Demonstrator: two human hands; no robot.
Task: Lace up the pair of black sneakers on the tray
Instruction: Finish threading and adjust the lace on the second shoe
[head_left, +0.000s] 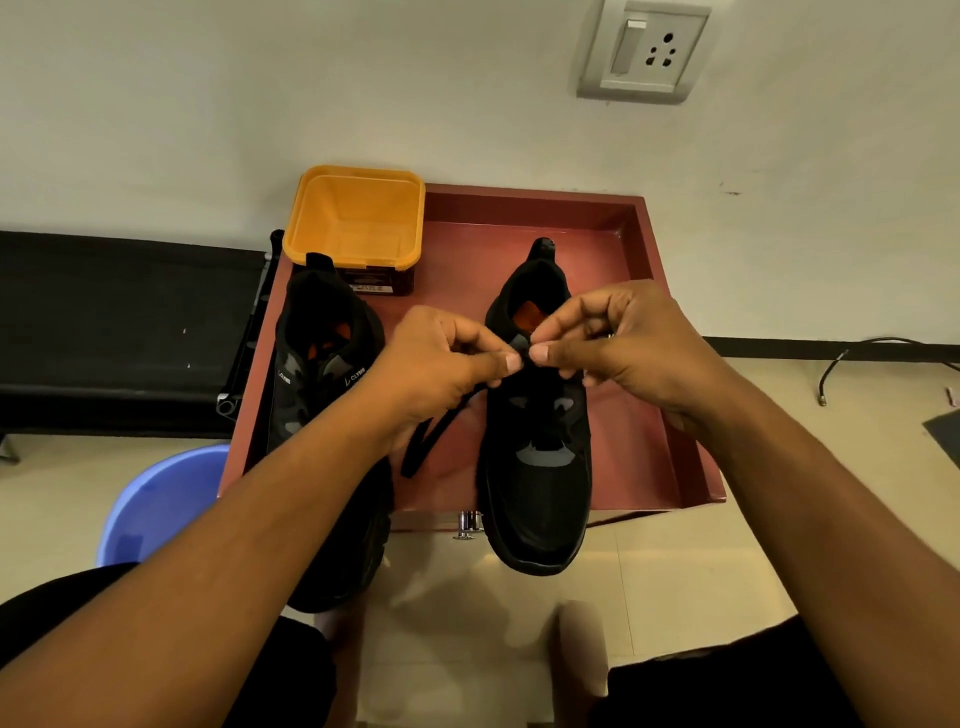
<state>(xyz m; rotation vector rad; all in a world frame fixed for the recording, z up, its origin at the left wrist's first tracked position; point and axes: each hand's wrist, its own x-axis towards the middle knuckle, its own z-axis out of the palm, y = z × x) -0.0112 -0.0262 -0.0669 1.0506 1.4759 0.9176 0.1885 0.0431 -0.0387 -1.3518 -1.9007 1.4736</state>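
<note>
Two black sneakers with orange insoles stand on a dark red tray (639, 447), toes toward me. The right sneaker (537, 499) sits mid-tray with its toe past the front edge. The left sneaker (322, 374) lies along the tray's left side, partly under my left forearm. My left hand (441, 369) and my right hand (623, 348) meet above the right sneaker's upper eyelets, thumbs almost touching, both pinching a black lace (431, 436). A length of that lace hangs from my left hand down onto the tray.
An orange plastic tub (356, 218) stands at the tray's back left corner. A blue bucket (156, 504) is on the floor at lower left, a black bench (114, 332) to the left. A wall with a socket plate (647, 52) is behind. A cable (852, 358) lies on the floor at right.
</note>
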